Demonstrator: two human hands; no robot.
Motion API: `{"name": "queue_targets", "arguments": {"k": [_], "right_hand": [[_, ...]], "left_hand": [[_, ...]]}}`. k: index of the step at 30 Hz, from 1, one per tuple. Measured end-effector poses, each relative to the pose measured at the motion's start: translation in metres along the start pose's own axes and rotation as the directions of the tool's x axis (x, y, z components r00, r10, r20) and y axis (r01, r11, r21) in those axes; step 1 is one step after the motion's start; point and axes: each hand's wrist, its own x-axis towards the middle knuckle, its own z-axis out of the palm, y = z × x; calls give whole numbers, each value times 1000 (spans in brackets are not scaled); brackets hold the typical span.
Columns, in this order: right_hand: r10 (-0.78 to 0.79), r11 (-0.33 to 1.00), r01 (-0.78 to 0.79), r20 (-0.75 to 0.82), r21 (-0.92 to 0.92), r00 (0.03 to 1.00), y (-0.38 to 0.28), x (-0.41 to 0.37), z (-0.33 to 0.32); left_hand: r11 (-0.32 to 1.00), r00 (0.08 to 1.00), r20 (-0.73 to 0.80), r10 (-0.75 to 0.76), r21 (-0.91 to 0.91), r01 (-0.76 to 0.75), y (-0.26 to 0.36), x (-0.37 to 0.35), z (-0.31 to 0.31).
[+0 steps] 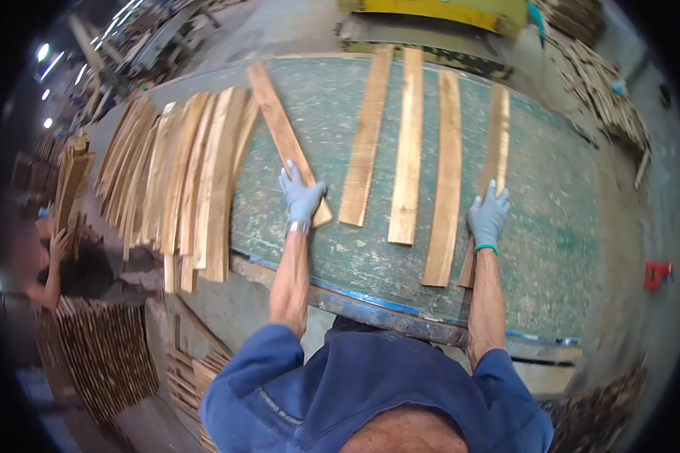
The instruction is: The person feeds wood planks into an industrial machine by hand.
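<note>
My left hand (302, 198), in a pale blue-grey glove, is over the lower part of a slanting wooden board (279, 124). Its thumb and fingers lie on opposite sides of that board, gripping it across the width. My right hand (489, 217), gloved alike with a green cuff edge, rests on the rightmost board (499, 121), fingers stretched out and pointing away from me. Between my hands lie three more boards: a brown one (366, 143), a paler one (406, 151) and a longer-reaching one (443, 181). All lie roughly lengthwise, with gaps between them.
A worn green table (544, 257) carries the boards. Overlapping boards (196, 174) crowd its left side, some overhanging the front edge. Another person (53, 260) holds boards at far left, near a stack of wood (109, 362). Yellow machinery (438, 9) stands beyond the table.
</note>
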Motion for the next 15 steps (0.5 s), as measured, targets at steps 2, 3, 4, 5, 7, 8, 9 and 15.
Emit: {"name": "queue_targets", "arguments": {"k": [2, 3, 4, 5, 7, 8, 9, 15], "right_hand": [[21, 1000, -21, -13, 21, 1000, 1, -17, -4], [16, 999, -15, -25, 38, 1000, -3, -20, -4], [18, 999, -17, -26, 48, 999, -13, -24, -3], [23, 998, -21, -31, 64, 999, -25, -27, 1], [-94, 995, 95, -18, 43, 995, -50, -30, 5], [-85, 992, 82, 22, 94, 996, -63, -33, 4], [-78, 987, 69, 62, 145, 995, -77, -35, 0], [-355, 904, 327, 56, 274, 933, -49, -75, -58]], "left_hand": [[982, 963, 195, 186, -78, -173, -10, -5, 9], [960, 924, 268, 273, -131, -246, -11, -4, 17], [931, 905, 243, 349, -197, -306, -5, -1, 26], [925, 892, 266, 365, -211, -316, 3, 7, 34], [909, 861, 308, 405, -234, -344, 26, 20, 49], [883, 832, 296, 469, -151, -444, 36, 16, 60], [838, 809, 222, 545, -161, -521, 31, 12, 79], [833, 778, 364, 512, 10, -552, 62, 2, 21]]}}
